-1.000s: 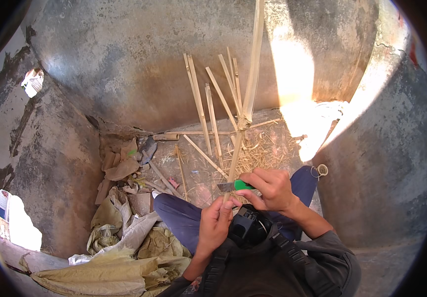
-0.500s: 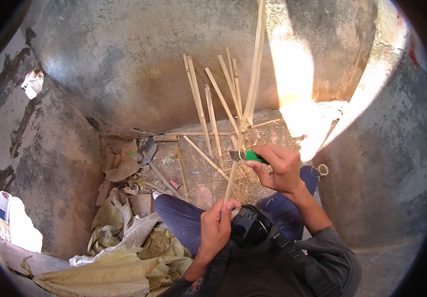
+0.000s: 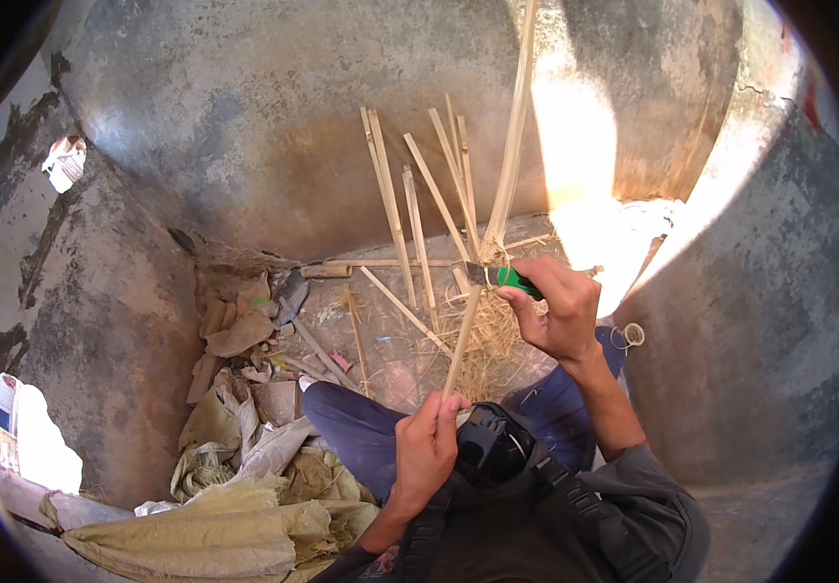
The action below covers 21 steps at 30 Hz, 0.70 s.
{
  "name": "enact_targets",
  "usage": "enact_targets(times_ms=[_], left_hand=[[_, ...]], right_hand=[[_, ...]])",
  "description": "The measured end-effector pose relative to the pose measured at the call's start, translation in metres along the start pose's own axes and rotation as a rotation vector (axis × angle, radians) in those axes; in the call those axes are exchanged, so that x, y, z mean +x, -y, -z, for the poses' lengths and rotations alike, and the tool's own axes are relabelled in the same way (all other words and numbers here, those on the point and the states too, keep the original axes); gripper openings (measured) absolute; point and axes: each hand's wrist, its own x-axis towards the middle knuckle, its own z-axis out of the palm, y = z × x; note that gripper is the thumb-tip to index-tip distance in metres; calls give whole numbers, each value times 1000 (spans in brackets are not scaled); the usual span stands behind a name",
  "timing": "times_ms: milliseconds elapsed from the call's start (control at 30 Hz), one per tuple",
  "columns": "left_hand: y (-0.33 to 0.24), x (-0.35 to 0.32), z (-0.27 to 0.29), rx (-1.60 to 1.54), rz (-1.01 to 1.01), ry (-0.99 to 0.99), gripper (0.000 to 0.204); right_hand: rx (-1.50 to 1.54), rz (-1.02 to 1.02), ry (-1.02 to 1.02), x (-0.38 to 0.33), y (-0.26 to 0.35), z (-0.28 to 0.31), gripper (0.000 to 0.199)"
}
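Observation:
A long pale bamboo strip (image 3: 461, 352) runs from my lap up toward the far wall. My left hand (image 3: 425, 452) is closed around its near end. In my right hand (image 3: 565, 309) is a green-handled knife (image 3: 518, 281), its short dark blade lying against the strip at about mid-length. Thin curled shavings hang from the strip around the blade. Below and beside it, more shavings (image 3: 493, 340) are heaped on the floor between my legs. What the blade's edge touches is partly hidden by the curls.
Several bamboo sticks (image 3: 417, 233) lean on the concrete far wall (image 3: 274, 126). Crumpled sacks (image 3: 215, 525) and debris (image 3: 240, 335) lie to the left. A small ring-shaped coil (image 3: 633, 334) is by my right knee. A black device (image 3: 492, 445) hangs at my chest.
My right hand has moved the knife away from me along the strip, and more curls show at the blade. The strip's far part has swung slightly right. My left hand stays nearly still.

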Motion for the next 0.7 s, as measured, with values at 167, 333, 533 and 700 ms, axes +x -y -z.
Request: enact_targets(times_ms=[167, 333, 533, 700], left_hand=[[0, 0, 3, -24, 21, 29, 21], [11, 5, 13, -169, 86, 168, 36], [23, 2, 11, -421, 199, 316, 41], [18, 4, 11, -580, 335, 327, 47]], right_hand=[[-3, 9, 39, 3, 2, 7, 23], [661, -367, 323, -1, -15, 15, 32], [789, -424, 278, -14, -6, 16, 46], [450, -116, 208, -34, 4, 22, 36]])
